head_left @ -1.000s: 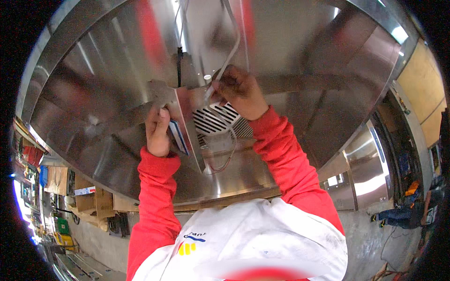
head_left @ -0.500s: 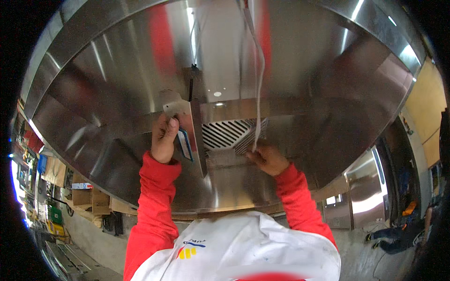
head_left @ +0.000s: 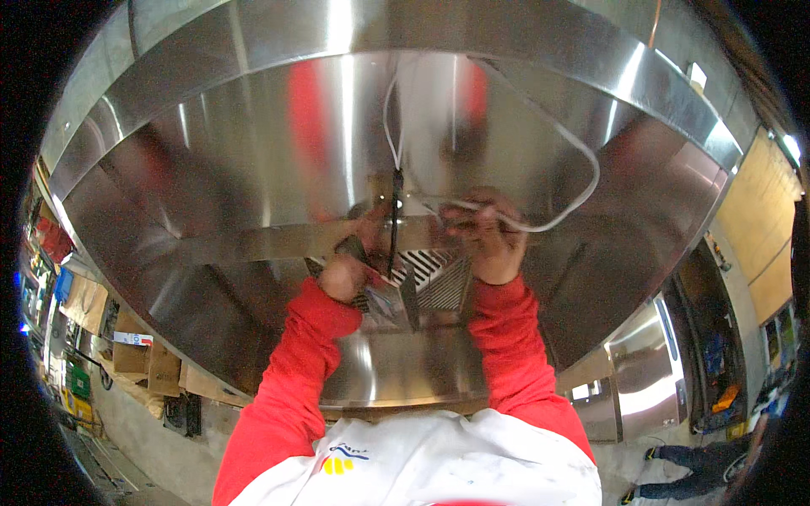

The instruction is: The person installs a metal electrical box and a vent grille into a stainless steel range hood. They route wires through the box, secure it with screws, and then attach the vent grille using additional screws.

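Observation:
My left hand (head_left: pixel 344 274) is closed around a folded sheet-metal plate (head_left: pixel 408 305), just in front of a slotted metal grille (head_left: pixel 447 282). A black-sleeved cable (head_left: pixel 395 211) runs upward beside that plate. My right hand (head_left: pixel 496 244) is raised to the right of the grille, its fingers closed on a white cable (head_left: pixel 582 190) that loops out to the right and back up. Both hands are inside a large, curved stainless-steel housing (head_left: pixel 253 169), whose polished wall mirrors my red sleeves. Motion blurs the fingertips of both hands.
The housing's wide rim (head_left: pixel 278 38) curves around my arms. Cardboard boxes (head_left: pixel 139 358) stand on the floor at the left. On the right are a shiny metal panel (head_left: pixel 645 371), wooden boards (head_left: pixel 764 219) and the dark-clothed legs of a person (head_left: pixel 696 472).
My left hand and the metal plate have shifted right, toward the grille. My right hand has risen, and the white cable, previously hanging down, now bows out to the right.

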Demonstrator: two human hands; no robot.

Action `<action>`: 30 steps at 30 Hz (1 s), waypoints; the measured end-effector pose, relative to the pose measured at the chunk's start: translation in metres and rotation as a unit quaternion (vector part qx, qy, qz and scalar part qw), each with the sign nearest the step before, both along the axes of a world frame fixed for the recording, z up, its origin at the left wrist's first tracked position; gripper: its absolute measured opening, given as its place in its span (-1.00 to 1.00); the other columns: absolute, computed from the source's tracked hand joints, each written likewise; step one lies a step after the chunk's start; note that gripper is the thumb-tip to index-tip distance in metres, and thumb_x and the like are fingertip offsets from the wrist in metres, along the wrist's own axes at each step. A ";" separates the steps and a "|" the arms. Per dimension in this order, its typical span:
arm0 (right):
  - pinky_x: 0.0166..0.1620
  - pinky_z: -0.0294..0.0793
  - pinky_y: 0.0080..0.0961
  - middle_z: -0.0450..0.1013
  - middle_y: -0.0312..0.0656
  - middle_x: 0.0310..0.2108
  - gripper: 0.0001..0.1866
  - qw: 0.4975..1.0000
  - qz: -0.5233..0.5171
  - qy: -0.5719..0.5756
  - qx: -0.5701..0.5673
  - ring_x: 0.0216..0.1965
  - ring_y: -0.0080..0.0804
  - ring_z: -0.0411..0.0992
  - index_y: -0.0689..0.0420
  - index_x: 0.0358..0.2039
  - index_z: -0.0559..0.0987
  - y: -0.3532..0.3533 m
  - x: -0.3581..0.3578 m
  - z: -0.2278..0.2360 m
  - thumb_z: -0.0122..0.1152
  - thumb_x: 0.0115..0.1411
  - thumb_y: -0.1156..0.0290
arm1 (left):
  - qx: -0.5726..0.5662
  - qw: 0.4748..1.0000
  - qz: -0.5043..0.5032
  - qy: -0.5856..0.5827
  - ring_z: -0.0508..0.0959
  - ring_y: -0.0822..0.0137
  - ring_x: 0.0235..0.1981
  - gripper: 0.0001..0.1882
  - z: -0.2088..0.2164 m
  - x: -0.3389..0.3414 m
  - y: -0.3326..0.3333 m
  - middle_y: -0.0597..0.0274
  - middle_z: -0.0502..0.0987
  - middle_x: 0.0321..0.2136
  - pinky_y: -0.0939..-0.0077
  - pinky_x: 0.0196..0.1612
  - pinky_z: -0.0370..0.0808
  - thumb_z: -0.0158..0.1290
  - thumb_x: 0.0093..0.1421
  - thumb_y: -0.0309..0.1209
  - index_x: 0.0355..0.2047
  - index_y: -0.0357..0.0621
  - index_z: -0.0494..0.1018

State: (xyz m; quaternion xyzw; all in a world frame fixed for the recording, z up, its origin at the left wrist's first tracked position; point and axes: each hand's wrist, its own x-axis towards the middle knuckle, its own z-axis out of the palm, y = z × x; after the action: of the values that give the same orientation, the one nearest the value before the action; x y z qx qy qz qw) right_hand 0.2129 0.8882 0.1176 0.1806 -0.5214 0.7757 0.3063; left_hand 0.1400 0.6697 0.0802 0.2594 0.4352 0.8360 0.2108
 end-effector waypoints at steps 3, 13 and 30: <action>-0.25 0.59 -0.44 0.61 -0.08 -0.26 -0.80 0.993 -0.086 -0.008 0.086 -0.27 -0.41 0.57 0.26 -0.21 0.63 -0.016 -0.023 -0.006 0.16 0.34 0.38 | -0.006 0.996 0.091 0.020 0.58 0.38 -0.30 -0.64 0.005 -0.003 0.015 0.26 0.58 -0.31 0.49 -0.29 0.56 0.05 0.30 -0.38 0.10 -0.14 0.43; -0.36 0.56 -0.36 0.52 -0.06 -0.29 -0.79 0.977 0.203 0.039 -0.061 -0.39 -0.26 0.52 0.16 -0.17 0.52 0.020 -0.017 -0.048 0.25 0.27 0.33 | -0.073 0.970 0.167 0.161 0.63 0.35 -0.31 -0.72 0.006 0.000 0.031 0.20 0.61 -0.26 0.49 -0.26 0.59 0.03 0.27 -0.59 -0.01 -0.25 0.49; 0.07 0.46 -0.26 0.41 -0.20 0.07 -0.37 0.954 0.081 -0.112 0.265 0.04 -0.29 0.43 0.17 0.09 0.46 0.094 -0.042 -0.129 0.48 0.03 0.27 | -0.075 0.982 0.171 0.006 0.65 0.32 -0.26 -0.79 -0.011 0.009 0.055 0.15 0.62 -0.24 0.44 -0.30 0.63 0.13 0.29 -0.48 -0.10 -0.27 0.46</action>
State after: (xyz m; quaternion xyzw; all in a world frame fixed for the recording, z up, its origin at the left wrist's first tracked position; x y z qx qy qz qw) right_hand 0.1708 0.9827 -0.0111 0.2088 -0.7229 0.6471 0.1231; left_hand 0.1487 0.7246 0.0694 0.1693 0.5359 0.8232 0.0809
